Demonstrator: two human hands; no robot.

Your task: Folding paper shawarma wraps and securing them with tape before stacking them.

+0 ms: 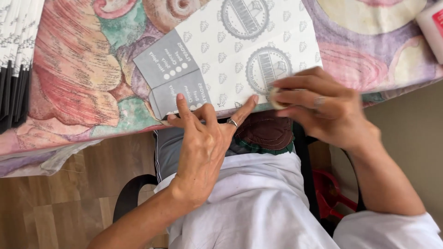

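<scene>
— How many sheets under your grip?
— One printed paper sheet (230,50) on the tabletop (83,78). Your left hand (203,147) presses it, fingers spread; your right hand (318,108) pinches a small pale pad (273,97) on its near edge.

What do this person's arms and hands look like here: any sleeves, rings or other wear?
Both forearms are bare. The left hand wears a silver ring on one finger. The right hand has a ring too, blurred. A white sleeve shows at the right upper arm. No gloves, watch or bracelets are visible.
</scene>
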